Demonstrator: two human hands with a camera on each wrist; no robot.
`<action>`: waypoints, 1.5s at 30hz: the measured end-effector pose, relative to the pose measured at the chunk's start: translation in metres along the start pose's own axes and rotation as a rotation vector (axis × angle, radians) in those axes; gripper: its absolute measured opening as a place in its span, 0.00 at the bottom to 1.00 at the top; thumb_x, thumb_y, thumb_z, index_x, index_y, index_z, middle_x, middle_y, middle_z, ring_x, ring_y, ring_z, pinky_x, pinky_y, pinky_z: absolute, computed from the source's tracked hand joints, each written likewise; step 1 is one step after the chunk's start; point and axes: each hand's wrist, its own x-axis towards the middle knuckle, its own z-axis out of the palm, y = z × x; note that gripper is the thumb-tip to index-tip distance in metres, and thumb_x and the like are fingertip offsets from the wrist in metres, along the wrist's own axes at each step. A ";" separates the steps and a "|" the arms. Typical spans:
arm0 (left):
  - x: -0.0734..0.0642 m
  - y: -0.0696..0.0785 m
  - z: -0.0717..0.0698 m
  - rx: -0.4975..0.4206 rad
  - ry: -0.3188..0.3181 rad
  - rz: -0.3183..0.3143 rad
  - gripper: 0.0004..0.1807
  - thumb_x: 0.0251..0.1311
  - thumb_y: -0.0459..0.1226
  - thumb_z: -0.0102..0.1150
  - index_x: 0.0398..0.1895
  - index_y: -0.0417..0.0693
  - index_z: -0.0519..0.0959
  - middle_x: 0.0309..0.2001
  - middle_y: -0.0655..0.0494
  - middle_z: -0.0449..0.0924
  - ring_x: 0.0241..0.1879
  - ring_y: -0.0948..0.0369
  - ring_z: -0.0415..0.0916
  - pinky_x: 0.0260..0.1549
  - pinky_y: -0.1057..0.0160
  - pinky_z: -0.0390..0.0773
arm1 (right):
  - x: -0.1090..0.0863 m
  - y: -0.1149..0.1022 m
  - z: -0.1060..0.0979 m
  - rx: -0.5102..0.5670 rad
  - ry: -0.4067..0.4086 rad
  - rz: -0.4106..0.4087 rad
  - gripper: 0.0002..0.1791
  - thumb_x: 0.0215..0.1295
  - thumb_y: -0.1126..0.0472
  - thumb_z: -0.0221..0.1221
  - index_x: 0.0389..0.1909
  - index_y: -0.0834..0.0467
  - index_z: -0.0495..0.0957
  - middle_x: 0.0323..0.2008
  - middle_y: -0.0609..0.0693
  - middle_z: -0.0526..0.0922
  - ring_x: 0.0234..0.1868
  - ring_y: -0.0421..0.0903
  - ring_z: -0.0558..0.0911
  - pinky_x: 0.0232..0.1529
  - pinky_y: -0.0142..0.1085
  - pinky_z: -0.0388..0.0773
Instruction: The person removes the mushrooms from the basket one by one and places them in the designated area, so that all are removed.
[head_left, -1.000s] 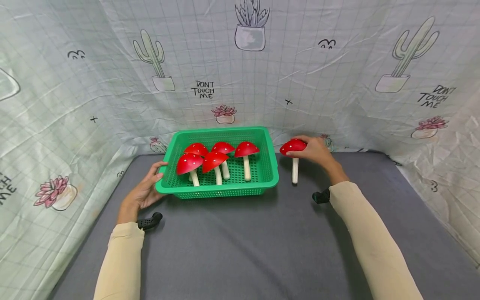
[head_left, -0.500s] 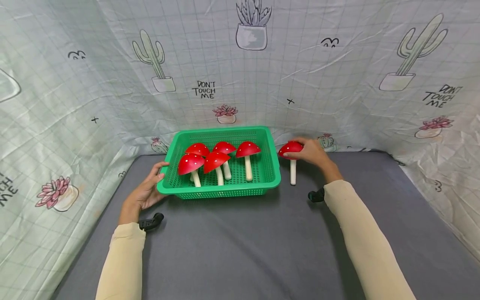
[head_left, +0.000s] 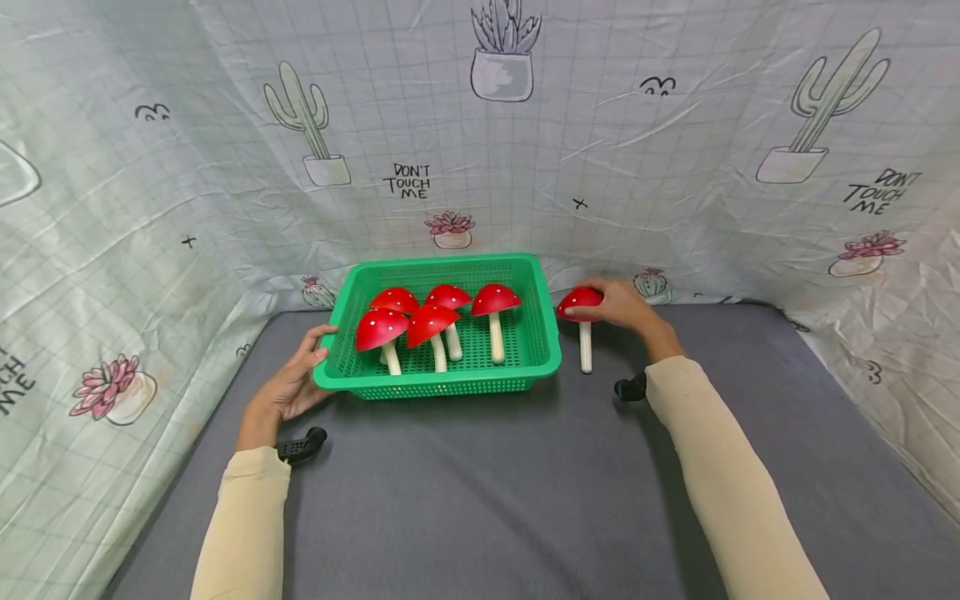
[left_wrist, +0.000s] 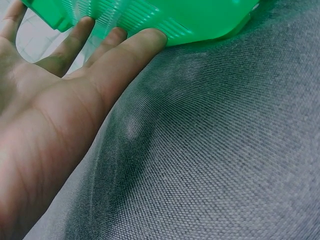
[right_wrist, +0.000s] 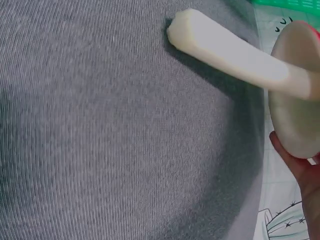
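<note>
A green plastic basket (head_left: 536, 371) with perforated walls sits at the back of the table. My left hand (head_left: 294, 379) rests its fingers against the basket's left end; in the left wrist view the fingers (left_wrist: 117, 57) lie fairly straight along its wall. Inside lean several toy mushrooms with white-dotted red caps and pale stems, one of them a mushroom (head_left: 496, 302) on the right side. Just right of the basket, my right hand (head_left: 618, 304) grips another toy mushroom (head_left: 586, 346) by its cap. Its stem (right_wrist: 225, 50) points down, with the end close to the cloth.
Grey cloth (head_left: 465, 500) covers the table. A white fabric backdrop (head_left: 660, 150) with cactus drawings rises right behind the basket and the held mushroom. Black wrist cameras stick out by both wrists, such as the left camera (head_left: 303, 444).
My right hand has brought the mushroom slightly left and lower, nearer the basket's right end. The left hand has stayed at the basket. The view has shifted a little.
</note>
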 end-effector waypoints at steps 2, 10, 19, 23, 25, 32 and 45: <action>0.000 0.000 0.000 0.001 -0.001 -0.001 0.20 0.81 0.32 0.29 0.65 0.67 0.61 0.58 0.52 0.70 0.47 0.56 0.81 0.47 0.54 0.81 | 0.001 -0.001 0.001 -0.009 -0.019 -0.009 0.35 0.64 0.43 0.65 0.66 0.58 0.74 0.52 0.61 0.80 0.48 0.57 0.77 0.44 0.44 0.76; 0.000 -0.002 0.000 0.018 -0.014 0.007 0.20 0.81 0.33 0.28 0.65 0.67 0.60 0.57 0.52 0.72 0.48 0.56 0.80 0.48 0.54 0.80 | 0.001 -0.004 0.003 -0.017 -0.041 -0.018 0.32 0.67 0.43 0.63 0.66 0.57 0.74 0.54 0.61 0.79 0.49 0.56 0.77 0.46 0.45 0.75; -0.001 -0.002 -0.002 0.028 0.000 0.015 0.20 0.81 0.33 0.29 0.65 0.67 0.61 0.59 0.52 0.69 0.49 0.56 0.80 0.48 0.54 0.80 | 0.002 -0.011 0.000 -0.059 -0.079 0.017 0.37 0.66 0.46 0.64 0.68 0.63 0.68 0.58 0.63 0.76 0.56 0.60 0.74 0.55 0.53 0.76; -0.001 -0.002 -0.002 0.018 -0.011 0.023 0.20 0.81 0.33 0.29 0.65 0.67 0.61 0.58 0.52 0.69 0.49 0.56 0.80 0.48 0.54 0.80 | 0.002 -0.015 -0.003 -0.077 -0.052 0.031 0.36 0.64 0.46 0.66 0.64 0.66 0.70 0.55 0.63 0.77 0.54 0.60 0.74 0.53 0.53 0.77; -0.001 -0.002 -0.002 0.016 -0.017 0.022 0.20 0.81 0.33 0.29 0.65 0.67 0.60 0.58 0.52 0.70 0.49 0.56 0.80 0.49 0.54 0.80 | 0.003 -0.018 -0.004 -0.087 -0.036 0.031 0.34 0.63 0.46 0.67 0.61 0.66 0.73 0.52 0.62 0.79 0.51 0.59 0.75 0.51 0.52 0.77; -0.001 -0.003 -0.001 0.029 -0.017 0.022 0.19 0.81 0.33 0.30 0.65 0.67 0.61 0.58 0.53 0.71 0.50 0.56 0.79 0.49 0.54 0.80 | 0.003 -0.021 -0.001 -0.093 0.002 0.011 0.33 0.62 0.46 0.68 0.60 0.65 0.75 0.50 0.62 0.81 0.49 0.58 0.77 0.51 0.52 0.76; -0.002 -0.005 -0.003 0.031 -0.025 0.027 0.20 0.81 0.33 0.31 0.65 0.67 0.61 0.59 0.53 0.69 0.49 0.56 0.79 0.49 0.54 0.80 | -0.001 -0.022 -0.007 0.040 -0.031 -0.026 0.36 0.70 0.48 0.62 0.70 0.65 0.66 0.66 0.66 0.72 0.65 0.64 0.72 0.64 0.57 0.69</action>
